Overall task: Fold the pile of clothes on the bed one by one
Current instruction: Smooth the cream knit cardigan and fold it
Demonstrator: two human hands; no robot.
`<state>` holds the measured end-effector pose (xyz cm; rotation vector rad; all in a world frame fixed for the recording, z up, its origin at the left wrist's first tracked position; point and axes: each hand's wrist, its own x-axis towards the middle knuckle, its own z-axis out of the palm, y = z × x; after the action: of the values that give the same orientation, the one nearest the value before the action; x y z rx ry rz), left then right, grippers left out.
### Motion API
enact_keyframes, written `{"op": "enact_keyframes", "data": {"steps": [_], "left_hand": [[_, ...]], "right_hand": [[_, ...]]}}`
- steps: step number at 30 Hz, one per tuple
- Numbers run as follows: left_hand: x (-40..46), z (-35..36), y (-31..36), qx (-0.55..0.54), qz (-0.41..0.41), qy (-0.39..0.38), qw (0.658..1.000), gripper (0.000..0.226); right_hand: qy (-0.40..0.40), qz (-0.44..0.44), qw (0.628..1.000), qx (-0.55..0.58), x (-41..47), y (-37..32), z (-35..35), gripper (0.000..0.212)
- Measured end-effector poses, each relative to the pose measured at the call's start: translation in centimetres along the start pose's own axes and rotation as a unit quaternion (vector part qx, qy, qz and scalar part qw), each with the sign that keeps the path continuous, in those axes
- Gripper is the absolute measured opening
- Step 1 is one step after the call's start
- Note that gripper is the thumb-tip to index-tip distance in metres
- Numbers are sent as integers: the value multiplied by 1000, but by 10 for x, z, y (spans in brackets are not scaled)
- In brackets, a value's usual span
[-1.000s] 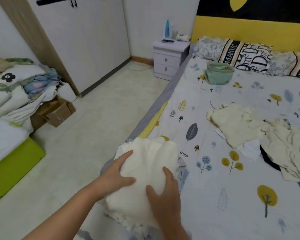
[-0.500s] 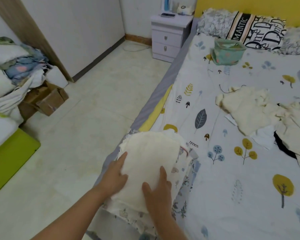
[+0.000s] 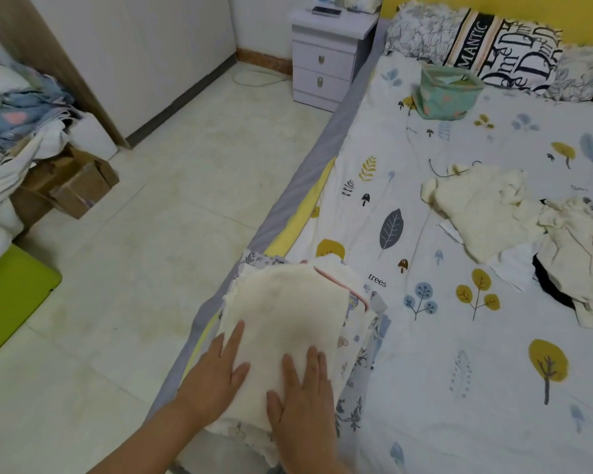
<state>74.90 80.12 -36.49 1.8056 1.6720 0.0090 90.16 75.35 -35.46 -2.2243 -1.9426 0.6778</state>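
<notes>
On the bed (image 3: 459,388), a teal fabric bin (image 3: 444,97) holds cloth.

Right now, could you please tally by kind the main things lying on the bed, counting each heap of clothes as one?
Folded stack at the bed edge: 1
Unfolded heap of clothes: 1
Green fabric basket: 1
Pillows at the head of the bed: at least 2, since the frame cuts them off
Total: at least 5

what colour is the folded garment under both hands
Cream folded garment, plain; head view.
</notes>
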Motion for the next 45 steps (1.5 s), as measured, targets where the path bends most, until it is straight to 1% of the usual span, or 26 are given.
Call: {"op": "enact_keyframes", "data": {"steps": [2,4,6,8,9,10,11,12,14,16,20,24,26,29,36,40,45], "left_hand": [[-1,0,-2,9,-1,-27,1000,81],[-1,-4,0,14,-14,-35,999,79],[-1,-8,6,67,-23,-39,997,73],[-4,-17,16,151,-37,-12,988,67],[-6,-24,22,191,-42,5,981,61],[-8,-32,29,212,-37,29,976,51],[-9,-38,36,207,-20,43,977,41],[-10,-45,44,212,10,46,976,36],[-12,-53,64,229,55,67,970,33],[-16,-57,98,180,61,52,980,31],[-15,-43,153,200,116,-14,973,37],[-21,-21,219,203,154,-71,964,33],[-25,-7,257,204,174,-82,960,30],[-26,15,309,209,196,-95,953,36],[-12,71,417,215,212,-105,948,38],[6,100,461,201,214,-114,949,37],[46,128,494,200,226,-119,946,35]], "right_hand": [[-24,9,1000,-12,1,3,0,54],[-74,-3,997,-13,3,6,-5,53],[-104,11,994,-25,4,9,-11,54],[-116,-4,993,-29,1,12,-26,54],[-137,-5,990,-23,-2,13,-40,53],[-163,-16,987,0,-4,16,-54,52],[-177,-35,984,8,-6,18,-65,51],[-176,-60,983,-5,-9,25,-72,51],[-203,-50,978,-15,-16,35,-90,48],[-189,-52,980,-24,-21,47,-105,42],[-194,-42,980,-33,-37,86,-139,39],[-207,-8,978,-35,-55,143,-176,42],[-209,9,977,-29,-65,178,-194,42],[-191,20,981,-26,-76,232,-220,42],[-159,52,985,-51,-78,354,-276,39],[-138,69,986,-57,-64,409,-297,38],[-128,96,985,-61,-26,468,-304,39]]}}
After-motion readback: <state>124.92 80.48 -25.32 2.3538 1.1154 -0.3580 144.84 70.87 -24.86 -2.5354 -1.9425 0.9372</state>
